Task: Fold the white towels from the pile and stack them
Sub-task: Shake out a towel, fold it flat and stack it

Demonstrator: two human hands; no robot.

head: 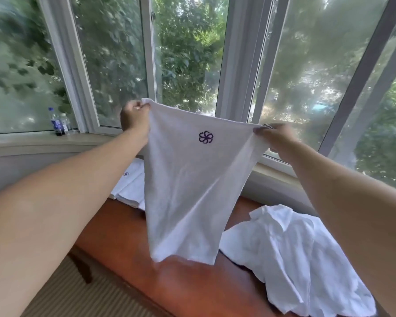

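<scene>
Holding up: a person lifts one white towel (188, 179) at arm's length before a bay window (188, 53), above a polished wooden worktop (128, 243).
Left hand: the left hand (134, 120) pinches the towel's upper left corner, fingers curled tight on the hem.
Right hand: the right hand (273, 136) pinches the opposite upper corner, fingers curled round the cloth, so the top edge runs taut between the two.
Why held so: gripped by its two top corners, the towel hangs free, its weight drawing out creases and showing its shape; this looks like the squaring-up that comes ahead of a first fold.
Emblem: a purple pinwheel emblem (205, 137) sits just below the top edge, facing the camera.
Lower edge: the bottom hem hangs just above the worktop's middle; whether it touches the wood cannot be told.
Pile: the unfolded pile (293, 252) sprawls rumpled toward the worktop's right end, within ready reach of the right hand.
Stack: the folded stack (129, 188) lies flat at the worktop's far left, by the wall under the window, well apart from the pile, keeping finished work clear of the unsorted.
Progress: judging by both heaps, the job is partway done.
Windowsill: two bottles (60, 124) stand at the left end of the windowsill (28, 139).
</scene>
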